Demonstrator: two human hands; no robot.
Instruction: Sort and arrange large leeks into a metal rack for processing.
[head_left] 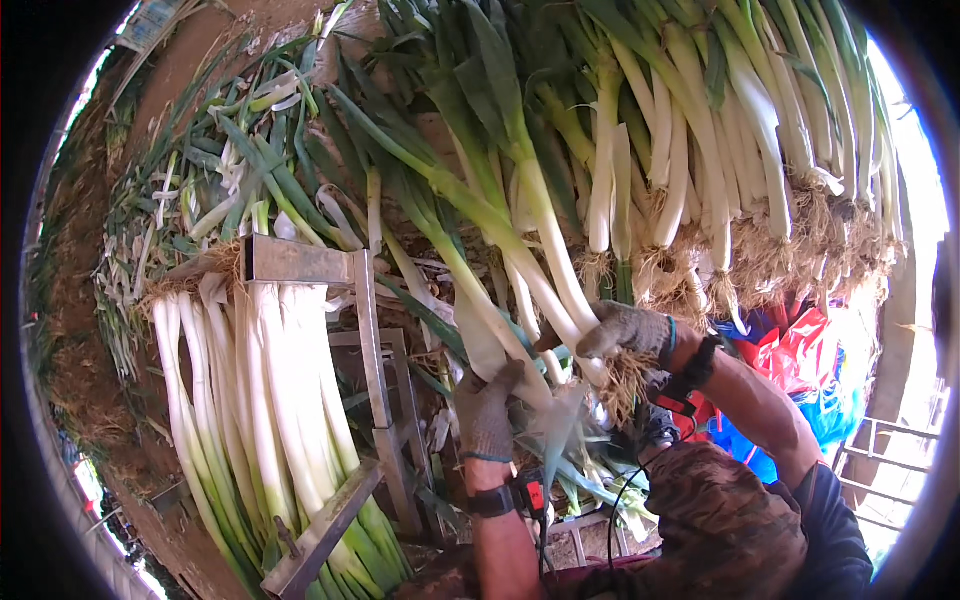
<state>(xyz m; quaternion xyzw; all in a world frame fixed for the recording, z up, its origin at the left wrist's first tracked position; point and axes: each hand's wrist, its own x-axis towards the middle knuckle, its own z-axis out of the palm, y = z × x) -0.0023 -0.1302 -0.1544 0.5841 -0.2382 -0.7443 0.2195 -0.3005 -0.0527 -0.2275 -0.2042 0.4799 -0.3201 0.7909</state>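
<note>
Three leeks [538, 282], as far as can be counted, are slanting from the upper middle down into the two gloved hands at the centre. Their leaves are showing dark green, the stalks fading through light green to smooth white at the lower ends. Tan, stringy roots [627, 383] are hanging in a tuft just below the right hand [628, 332]. A thin, pale leaf [563, 425], looking blurred, is dangling beneath the white ends.

The right hand is wrapping its fingers around the stalks near their roots, pressing together on them. The left hand [486, 412] is curling, its thumb resting by the leftmost stalk; its fingertips are partly hiding, so I cannot tell whether they are pinching anything.

On the left, the upright of a metal rack [372, 350] is bordering the left hand's room, with leaf scraps [437, 432] filling the gap. Above the right hand, the root ends of a leek pile [768, 150] are marking the edge; beyond the right forearm, red plastic [800, 350] and blue plastic [838, 412] are bunching up.

Two hands are working here, each wrist wearing one black strap. One bundle [285, 400] is lying in the one rack, its stalks overlapping too much for counting. One heap of trimmings [200, 190] is spreading behind it.
</note>
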